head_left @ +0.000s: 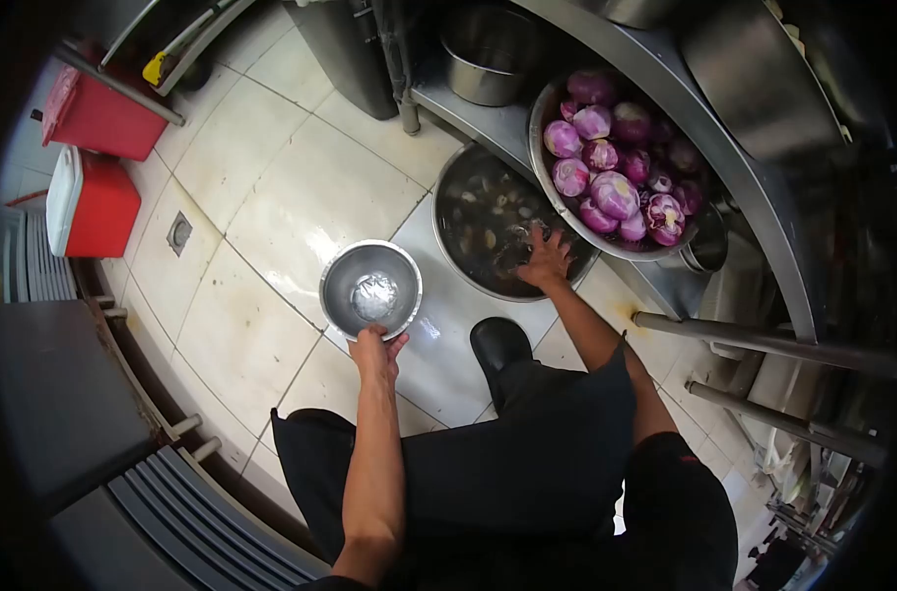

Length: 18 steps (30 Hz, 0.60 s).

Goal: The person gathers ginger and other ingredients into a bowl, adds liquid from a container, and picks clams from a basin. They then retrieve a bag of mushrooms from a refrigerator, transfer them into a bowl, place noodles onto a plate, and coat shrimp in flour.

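Observation:
My left hand (377, 349) grips the near rim of a small round metal bowl (338, 294), whose shiny inside shows no contents. The bowl is over the tiled floor in front of me. To its right stands a wide metal basin (445, 251) of dark water, with many small pale and dark lumps (480, 209) that look like shellfish. My right hand (547, 260) reaches over the basin's near right side, fingers spread at the water. Whether the fingertips are under the surface is hard to make out, and no object shows in them.
A large metal bowl (553, 202) of peeled red onions (616, 195) sits on a low shelf (483, 126) beside the basin. Behind it is a metal pot (483, 84). My black boot (498, 347) is close to the basin. Red containers (103, 207) stand at the far left.

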### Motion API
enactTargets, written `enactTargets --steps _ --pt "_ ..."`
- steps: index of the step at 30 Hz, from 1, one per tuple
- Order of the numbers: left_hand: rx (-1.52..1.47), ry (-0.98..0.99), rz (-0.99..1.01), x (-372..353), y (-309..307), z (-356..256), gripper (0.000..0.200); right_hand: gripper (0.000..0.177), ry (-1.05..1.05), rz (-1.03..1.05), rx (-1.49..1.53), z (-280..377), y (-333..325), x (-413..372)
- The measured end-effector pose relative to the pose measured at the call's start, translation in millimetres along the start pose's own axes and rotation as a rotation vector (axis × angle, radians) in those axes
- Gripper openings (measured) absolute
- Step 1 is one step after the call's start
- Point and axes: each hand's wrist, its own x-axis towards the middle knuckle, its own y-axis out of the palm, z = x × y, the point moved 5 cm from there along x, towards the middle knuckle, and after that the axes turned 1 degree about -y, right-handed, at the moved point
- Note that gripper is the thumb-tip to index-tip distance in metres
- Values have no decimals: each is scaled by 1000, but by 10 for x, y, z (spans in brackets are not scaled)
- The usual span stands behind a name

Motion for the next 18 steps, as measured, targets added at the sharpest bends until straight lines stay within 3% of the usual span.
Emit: enactTargets --steps 3,5,7,9,11,12,13,16,17,18 --pt "45 37 -16 23 -73 -52 30 110 -18 33 14 -46 121 304" --pt "7 -59 -22 117 -146 -1 47 109 -46 80 16 42 56 356" --pt "40 -31 -53 158 -200 3 38 110 -67 141 10 80 89 426" --pt "62 -12 -86 171 -240 14 30 105 -94 40 -13 19 171 460" --pt "47 3 -48 184 -242 -25 29 89 -198 -17 40 37 82 399" --pt "30 -6 -51 183 -220 -28 27 66 -317 -229 -14 47 8 271" --pt "24 -8 -50 196 -198 -16 27 66 -320 -231 -19 14 23 263" --pt "2 -23 -45 201 -133 25 26 33 -489 -388 -113 34 -50 204" --pt "22 -17 -36 188 -110 27 26 33 -489 -389 -114 13 2 258" --pt "43 -10 -26 182 -93 17 26 29 -391 -229 104 -61 139 387"
